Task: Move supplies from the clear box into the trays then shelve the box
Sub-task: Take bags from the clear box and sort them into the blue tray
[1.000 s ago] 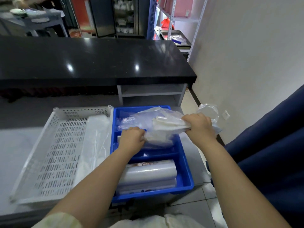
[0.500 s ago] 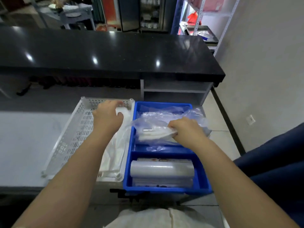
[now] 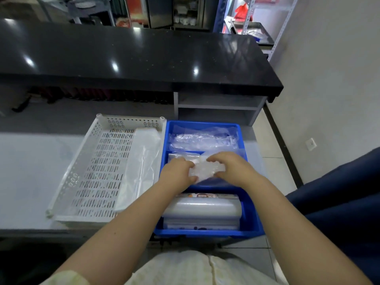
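Note:
A blue divided tray (image 3: 253, 221) stands on the grey counter beside a white perforated tray (image 3: 96, 171). My left hand (image 3: 176, 174) and my right hand (image 3: 230, 168) both press on a crumpled clear plastic packet (image 3: 203, 170) in the blue tray's middle compartment. The far compartment holds clear plastic bags (image 3: 201, 138). Rolls of plastic film (image 3: 202, 208) fill the near compartment. A flat stack of clear bags (image 3: 141, 161) lies along the white tray's right side. No clear box is in view.
A black glossy counter (image 3: 133, 56) runs across the back, with an open grey shelf unit (image 3: 218, 108) under its right end. A metal rack (image 3: 263, 27) stands far right by the wall. Dark blue fabric (image 3: 339, 202) hangs at my right.
My left hand came back from the white tray to the blue tray. Both hands now hold the plastic packet down in the middle compartment, lower than a second ago.

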{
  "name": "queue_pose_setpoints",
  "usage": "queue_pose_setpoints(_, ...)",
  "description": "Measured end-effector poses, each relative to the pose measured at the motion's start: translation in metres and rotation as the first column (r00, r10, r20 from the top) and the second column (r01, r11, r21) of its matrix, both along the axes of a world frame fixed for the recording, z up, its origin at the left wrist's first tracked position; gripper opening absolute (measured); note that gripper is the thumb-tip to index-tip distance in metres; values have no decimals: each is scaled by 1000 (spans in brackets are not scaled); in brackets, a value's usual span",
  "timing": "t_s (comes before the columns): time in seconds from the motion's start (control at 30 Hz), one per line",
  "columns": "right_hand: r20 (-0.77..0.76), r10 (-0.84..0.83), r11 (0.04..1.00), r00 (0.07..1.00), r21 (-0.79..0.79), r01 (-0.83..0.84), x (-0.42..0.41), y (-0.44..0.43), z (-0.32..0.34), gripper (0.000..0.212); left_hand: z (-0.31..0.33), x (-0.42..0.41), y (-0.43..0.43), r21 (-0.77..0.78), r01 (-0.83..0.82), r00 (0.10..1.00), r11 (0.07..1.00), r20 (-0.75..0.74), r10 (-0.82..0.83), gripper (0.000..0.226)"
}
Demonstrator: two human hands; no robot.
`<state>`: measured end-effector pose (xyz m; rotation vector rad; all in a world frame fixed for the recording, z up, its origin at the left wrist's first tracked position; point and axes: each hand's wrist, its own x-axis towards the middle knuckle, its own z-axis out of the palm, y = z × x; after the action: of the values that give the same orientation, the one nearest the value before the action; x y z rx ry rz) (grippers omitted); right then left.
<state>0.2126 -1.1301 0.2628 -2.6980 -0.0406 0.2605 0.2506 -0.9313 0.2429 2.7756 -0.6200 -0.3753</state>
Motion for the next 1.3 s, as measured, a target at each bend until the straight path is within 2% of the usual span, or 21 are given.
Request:
queue_pose_setpoints(0.03,51,-11,999,999,-52,13,0,-6,-2,49,0,1,-2,27,5,1000,1000,0,-5,42)
queue_pose_setpoints(0.1,20,-3,990,1000,-139,6,2,-6,-11,47,-2,0,-4,94,37,999,995,-22,-35,30)
queue_pose_setpoints(0.23,-107,-5,993,994,-116,-7,-1,4,-31,37,-3,-3,-3,88,61,996,994,-69,-55,35)
queue_pose_setpoints(0.37,-206,-35,997,978,-73,21,1,1,-35,31,1,-4,1,-96,43,983,994,184,-25,42)
queue_pose_setpoints(0.4,-233,-30,998,972,-69,14,2,0,-36,31,3,-6,1,-108,66,979,992,199,-44,41)
queue_pose_setpoints(0.5,-274,14,997,962,-66,-33,2,0,-35,33,0,-9,-1,13,145,987,989,70,-145,37)
queue_pose_setpoints(0.6,-204,-17,998,979,-57,6,2,-3,-25,32,1,-11,1,95,142,988,985,47,-147,36)
queue_pose_setpoints(0.7,32,-53,996,998,-72,55,-4,-5,-7,31,13,-11,4,63,112,977,992,178,-121,37)
queue_pose_setpoints(0.77,150,-42,997,988,-50,50,-6,1,8,30,25,-12,10,20,65,961,998,268,-68,37)
queue_pose_setpoints(0.83,203,5,1000,979,-24,-1,-3,16,23,28,36,-15,22,-18,-8,941,1000,337,13,35)
queue_pose_setpoints(0.93,259,178,984,949,-40,-174,4,56,35,31,47,-27,46,-45,-130,903,991,406,137,31)
queue_pose_setpoints(1.03,301,360,933,883,-103,-345,7,110,42,34,53,-46,87,-66,-272,868,960,413,275,30)
queue_pose_setpoints(1.17,298,526,850,797,-148,-506,1,196,49,35,56,-86,173,-81,-479,785,874,406,468,32)
queue_pose_setpoints(1.3,301,698,713,650,-207,-670,-16,309,52,34,60,-138,284,-96,-663,644,743,433,630,31)
